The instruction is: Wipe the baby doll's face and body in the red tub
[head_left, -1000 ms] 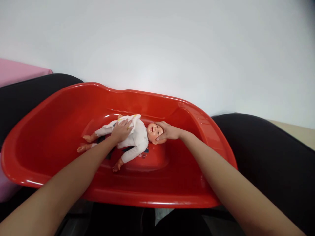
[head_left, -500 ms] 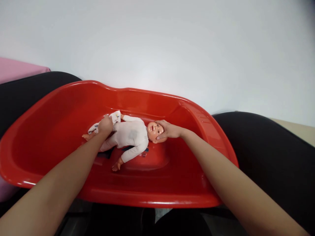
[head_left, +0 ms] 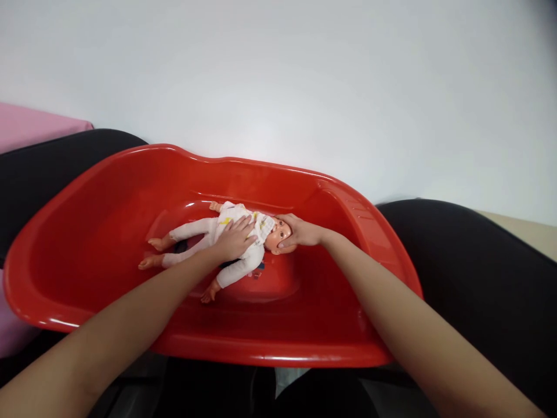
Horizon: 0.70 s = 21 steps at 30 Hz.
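Note:
A baby doll (head_left: 240,271) with a white cloth body lies on its back in a red baby bathtub (head_left: 270,352), head to the right and bare feet to the left. My right hand (head_left: 303,232) cups the doll's head, thumb and fingers on either side of it. Across the doll's chest and belly is spread a thin white cloth (head_left: 232,213) with yellow patches. My left hand (head_left: 236,238) rests flat on this cloth, its fingers stretched toward the doll's neck. Part of the cloth is hidden under that hand.
Black padded surfaces (head_left: 478,273) flank the tub on both sides. Something pink (head_left: 39,125) is at the far left. A pale wall (head_left: 278,75) rises right behind the tub. Dark clothed legs (head_left: 324,397) are below its near rim.
My left hand has moved right from the doll's legs to its chest. The cloth, bunched in that hand before, now lies spread over the torso. My right hand has stayed at the head.

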Motion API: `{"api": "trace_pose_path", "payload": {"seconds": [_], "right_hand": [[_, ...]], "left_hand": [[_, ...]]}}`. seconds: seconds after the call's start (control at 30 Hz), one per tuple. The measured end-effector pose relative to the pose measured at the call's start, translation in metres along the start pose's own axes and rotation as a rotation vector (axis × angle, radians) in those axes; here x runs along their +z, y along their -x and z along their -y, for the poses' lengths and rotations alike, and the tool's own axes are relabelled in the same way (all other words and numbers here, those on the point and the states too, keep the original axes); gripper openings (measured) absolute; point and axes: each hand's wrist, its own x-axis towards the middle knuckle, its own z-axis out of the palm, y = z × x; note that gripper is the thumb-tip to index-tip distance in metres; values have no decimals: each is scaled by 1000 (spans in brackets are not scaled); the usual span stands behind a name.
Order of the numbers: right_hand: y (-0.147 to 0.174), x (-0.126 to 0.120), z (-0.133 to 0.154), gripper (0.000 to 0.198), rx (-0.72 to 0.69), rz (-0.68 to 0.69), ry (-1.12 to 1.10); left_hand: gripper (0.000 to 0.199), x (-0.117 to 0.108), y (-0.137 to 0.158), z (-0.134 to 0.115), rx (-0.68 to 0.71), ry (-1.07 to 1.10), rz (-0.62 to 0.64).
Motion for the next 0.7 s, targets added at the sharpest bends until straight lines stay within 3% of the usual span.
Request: {"api": "trace_pose_path", "payload": {"seconds": [0.1,0.3,0.53,0.7], "right_hand": [[0,1,0,120,6,-4,-6],[2,0,6,114,17,-16,0],[3,-1,7,109,17,-2,-17],[3,-3,7,107,29,5,-33]], "left_hand": [[60,-2,2,12,54,-193,120],[63,-28,-6,51,-214,-354,157],[57,-51,3,92,-436,-380,63],[60,-77,-3,93,-633,-350,-67]]}}
